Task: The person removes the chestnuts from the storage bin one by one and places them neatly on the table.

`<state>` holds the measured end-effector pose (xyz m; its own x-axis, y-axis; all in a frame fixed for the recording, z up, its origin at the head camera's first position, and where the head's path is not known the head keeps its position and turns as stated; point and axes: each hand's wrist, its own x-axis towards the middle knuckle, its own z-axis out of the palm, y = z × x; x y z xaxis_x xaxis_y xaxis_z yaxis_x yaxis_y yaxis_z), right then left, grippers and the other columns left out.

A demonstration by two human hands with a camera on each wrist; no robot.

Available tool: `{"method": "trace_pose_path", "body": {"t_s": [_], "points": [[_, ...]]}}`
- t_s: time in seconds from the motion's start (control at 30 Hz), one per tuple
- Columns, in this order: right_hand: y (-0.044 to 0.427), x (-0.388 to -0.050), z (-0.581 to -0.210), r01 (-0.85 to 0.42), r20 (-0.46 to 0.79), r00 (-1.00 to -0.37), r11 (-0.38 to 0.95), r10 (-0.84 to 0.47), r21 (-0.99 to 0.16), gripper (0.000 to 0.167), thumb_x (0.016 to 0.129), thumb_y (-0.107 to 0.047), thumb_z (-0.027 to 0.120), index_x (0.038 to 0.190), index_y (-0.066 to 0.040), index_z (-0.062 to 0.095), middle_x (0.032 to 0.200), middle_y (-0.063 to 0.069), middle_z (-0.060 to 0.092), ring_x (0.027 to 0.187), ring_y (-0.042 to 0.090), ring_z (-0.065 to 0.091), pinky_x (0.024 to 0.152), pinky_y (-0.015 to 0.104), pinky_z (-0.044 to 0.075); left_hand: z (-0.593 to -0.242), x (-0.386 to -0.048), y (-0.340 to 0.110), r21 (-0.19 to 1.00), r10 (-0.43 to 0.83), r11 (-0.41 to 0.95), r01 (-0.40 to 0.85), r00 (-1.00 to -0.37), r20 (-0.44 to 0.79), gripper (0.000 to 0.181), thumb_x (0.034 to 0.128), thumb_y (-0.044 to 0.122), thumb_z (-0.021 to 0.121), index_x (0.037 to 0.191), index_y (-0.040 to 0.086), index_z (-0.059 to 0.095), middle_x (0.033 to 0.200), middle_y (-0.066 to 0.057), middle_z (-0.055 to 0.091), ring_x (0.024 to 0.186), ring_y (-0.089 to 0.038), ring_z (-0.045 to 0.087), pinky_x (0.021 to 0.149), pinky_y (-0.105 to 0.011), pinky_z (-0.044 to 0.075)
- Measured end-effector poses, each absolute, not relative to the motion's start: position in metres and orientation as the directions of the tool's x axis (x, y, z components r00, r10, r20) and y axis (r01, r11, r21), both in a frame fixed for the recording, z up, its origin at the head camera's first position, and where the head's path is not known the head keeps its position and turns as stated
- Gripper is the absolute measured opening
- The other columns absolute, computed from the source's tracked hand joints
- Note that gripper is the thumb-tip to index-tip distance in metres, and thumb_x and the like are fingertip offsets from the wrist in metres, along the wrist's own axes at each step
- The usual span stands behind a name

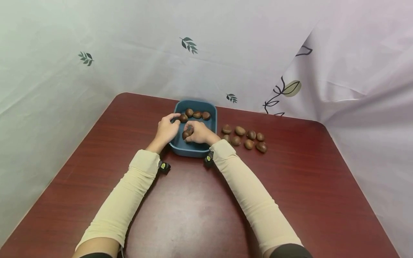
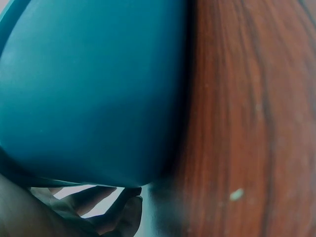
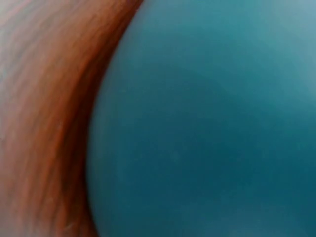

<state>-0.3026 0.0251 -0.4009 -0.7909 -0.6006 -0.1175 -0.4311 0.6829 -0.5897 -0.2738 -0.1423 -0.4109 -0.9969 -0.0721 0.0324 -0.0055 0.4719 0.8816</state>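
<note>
Inside blue tray (image 1: pixel 188 153): pinching chestnut (image 1: pixel 185 135) with right hand (image 1: pixel 200 133), opened only to its width, likely for control. Gripping tray's left edge with curled left hand (image 1: pixel 166 130), presumably to steady it. On table (image 1: pixel 200 200), rightward: loose chestnuts (image 1: pixel 248 144), probably spread for easy reach.

Leaf-print white cloth (image 1: pixel 135 46) behind reddish-brown table (image 1: pixel 297 179)

The left hand (image 1: pixel 167 128) lay at the left rim of the blue tray (image 1: pixel 189 153), thumb and forefinger over the edge. The right hand (image 1: pixel 200 132) was inside the tray, fingers curled. Both forearms (image 1: pixel 255 193) slanted toward the tray.
</note>
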Motion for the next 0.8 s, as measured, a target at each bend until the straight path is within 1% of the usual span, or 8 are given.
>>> {"method": "trace_pose_path", "body": {"t_s": [0.07, 0.2, 0.43, 0.53, 0.7, 0.8], "points": [[0.0244, -0.3030, -0.4012, -0.437, -0.116, -0.784, 0.675, -0.610, -0.595, 0.028, 0.086, -0.016, 0.077, 0.109, -0.012, 0.062, 0.085, 0.006, 0.062, 0.072, 0.021, 0.057, 0.065, 0.029, 0.043, -0.4103, -0.2739, -0.1429, 0.881, -0.072, 0.473, -0.002, -0.997, 0.036, 0.043, 0.1006, 0.021, 0.045, 0.142, 0.014, 0.056, 0.060, -0.004, 0.043, 0.049, -0.016, 0.026, 0.059, -0.037, 0.034], [0.0236, -0.3031, -0.4008, -0.439, -0.133, -0.766, 0.663, -0.629, -0.607, 0.028, 0.086, -0.018, 0.077, 0.109, -0.013, 0.062, 0.083, 0.005, 0.063, 0.070, 0.020, 0.057, 0.065, 0.028, 0.043, -0.4090, -0.2742, -0.1436, 0.879, -0.074, 0.477, -0.003, -0.997, 0.036, 0.043, 0.1002, 0.021, 0.045, 0.141, 0.014, 0.057, 0.059, -0.004, 0.043, 0.048, -0.016, 0.027, 0.057, -0.036, 0.034], [0.0231, -0.3036, -0.4011, -0.454, -0.137, -0.736, 0.634, -0.663, -0.626, 0.027, 0.085, -0.017, 0.078, 0.109, -0.013, 0.065, 0.082, 0.003, 0.066, 0.071, 0.018, 0.060, 0.067, 0.027, 0.045, -0.4084, -0.2746, -0.1435, 0.880, -0.069, 0.476, 0.002, -0.997, 0.039, 0.043, 0.0999, 0.020, 0.045, 0.141, 0.015, 0.057, 0.053, 0.001, 0.038, 0.043, -0.013, 0.027, 0.049, -0.031, 0.032], [0.0231, -0.3047, -0.4028, -0.463, -0.128, -0.728, 0.621, -0.673, -0.632, 0.027, 0.085, -0.017, 0.077, 0.109, -0.013, 0.065, 0.079, 0.004, 0.065, 0.067, 0.018, 0.057, 0.064, 0.027, 0.044, -0.4092, -0.2747, -0.1440, 0.883, -0.072, 0.470, 0.006, -0.996, 0.045, 0.043, 0.0998, 0.020, 0.045, 0.141, 0.014, 0.057, 0.051, 0.002, 0.036, 0.043, -0.014, 0.026, 0.047, -0.030, 0.030], [0.0240, -0.3047, -0.4029, -0.488, -0.091, -0.737, 0.620, -0.670, -0.615, 0.028, 0.086, -0.018, 0.076, 0.112, -0.013, 0.066, 0.075, 0.004, 0.062, 0.062, 0.018, 0.052, 0.061, 0.027, 0.041, -0.4115, -0.2749, -0.1441, 0.884, -0.062, 0.467, 0.012, -0.997, 0.046, 0.043, 0.1002, 0.020, 0.045, 0.141, 0.014, 0.056, 0.049, 0.002, 0.035, 0.042, -0.014, 0.025, 0.047, -0.030, 0.029], [0.0269, -0.3025, -0.3987, -0.494, -0.050, -0.753, 0.614, -0.657, -0.616, 0.030, 0.087, -0.020, 0.077, 0.114, -0.012, 0.067, 0.081, 0.003, 0.065, 0.066, 0.018, 0.056, 0.065, 0.029, 0.044, -0.4122, -0.2753, -0.1433, 0.884, -0.054, 0.468, 0.010, -0.998, 0.040, 0.043, 0.1005, 0.020, 0.045, 0.142, 0.014, 0.056, 0.049, 0.003, 0.036, 0.041, -0.012, 0.025, 0.048, -0.030, 0.030]]}}
